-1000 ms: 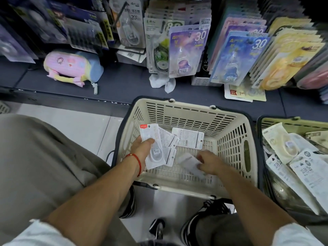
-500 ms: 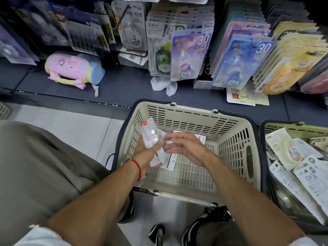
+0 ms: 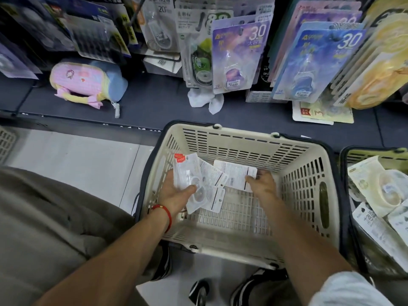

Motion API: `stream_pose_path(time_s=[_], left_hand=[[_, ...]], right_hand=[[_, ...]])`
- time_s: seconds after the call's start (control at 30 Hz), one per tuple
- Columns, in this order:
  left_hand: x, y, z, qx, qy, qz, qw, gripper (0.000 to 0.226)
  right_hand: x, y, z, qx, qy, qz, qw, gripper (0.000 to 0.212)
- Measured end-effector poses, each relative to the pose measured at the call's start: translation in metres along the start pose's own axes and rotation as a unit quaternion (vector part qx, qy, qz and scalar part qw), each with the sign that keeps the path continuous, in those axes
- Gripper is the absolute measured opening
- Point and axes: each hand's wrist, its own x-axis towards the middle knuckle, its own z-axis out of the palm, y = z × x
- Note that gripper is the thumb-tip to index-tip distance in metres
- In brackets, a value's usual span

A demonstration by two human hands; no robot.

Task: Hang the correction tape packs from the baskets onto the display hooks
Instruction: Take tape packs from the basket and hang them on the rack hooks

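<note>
Crouching over the cream basket [image 3: 242, 138], the left hand [image 3: 174, 195] grips fanned correction tape packs [image 3: 194, 182]; the right hand [image 3: 261, 184] pinches the last pack [image 3: 234, 175], best lifted by its edge.

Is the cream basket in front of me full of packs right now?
No, the cream basket is nearly bare, its slatted floor showing, with only one pack left under the right hand.

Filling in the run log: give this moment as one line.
left hand: holds fanned correction tape packs | right hand: picking a pack in beige basket | hung: none yet
</note>
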Motion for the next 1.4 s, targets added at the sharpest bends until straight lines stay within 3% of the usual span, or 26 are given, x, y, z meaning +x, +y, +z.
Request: stream_pose_path(time_s=[0.13,0.3,0.37,0.47,0.57,0.7,0.83,0.97,1.03,1.1,1.17,1.2,1.33,1.4], left_hand=[[-0.001,0.008,-0.001,0.013,-0.015,0.047,0.999,0.055],[-0.003,0.025,0.002,0.034,-0.043,0.117,0.992,0.056],[-0.008,0.031,0.006,0.031,-0.068,0.155,0.985,0.059],[-0.018,0.04,0.013,0.049,-0.103,0.204,0.972,0.062],[-0.022,0.044,0.011,0.076,-0.14,0.235,0.959,0.067],[-0.028,0.045,0.0,0.118,-0.182,0.246,0.945,0.074],[-0.026,0.041,-0.003,0.161,-0.143,0.257,0.942,0.103],[-0.014,0.039,-0.012,0.09,-0.07,0.233,0.966,0.082],[-0.008,0.036,-0.016,0.048,-0.03,0.209,0.976,0.08],[-0.003,0.033,-0.02,0.018,-0.018,0.18,0.983,0.084],[-0.001,0.031,-0.022,0.022,-0.024,0.172,0.985,0.086],[-0.001,0.029,-0.022,0.033,-0.026,0.179,0.983,0.087],[-0.001,0.027,-0.024,0.081,-0.031,0.2,0.976,0.093],[0.001,0.025,-0.026,0.096,-0.033,0.208,0.973,0.094]], right_hand=[[-0.015,-0.014,-0.003,0.0,-0.017,-0.046,0.999,0.025],[-0.055,-0.059,-0.034,-0.082,-0.034,-0.212,0.973,0.006],[-0.069,-0.079,-0.044,-0.04,-0.062,-0.233,0.97,0.008],[-0.096,-0.103,-0.047,0.089,-0.108,-0.18,0.974,0.017],[-0.12,-0.113,-0.043,0.211,-0.192,-0.118,0.951,0.019],[-0.131,-0.118,-0.041,0.259,-0.211,-0.058,0.941,0.02],[-0.13,-0.124,-0.034,0.278,-0.25,-0.012,0.927,0.031],[-0.107,-0.12,-0.021,0.311,-0.28,0.029,0.908,0.054],[-0.088,-0.106,-0.008,0.231,-0.235,0.021,0.944,0.049],[-0.068,-0.08,0.007,-0.007,-0.147,-0.018,0.989,0.036],[-0.058,-0.052,0.025,-0.224,-0.14,-0.046,0.963,0.03],[-0.057,-0.038,0.035,-0.273,-0.165,-0.045,0.947,0.029],[-0.058,-0.011,0.058,-0.264,-0.205,-0.017,0.942,0.025],[-0.054,-0.011,0.056,-0.182,-0.207,0.026,0.961,0.022]])
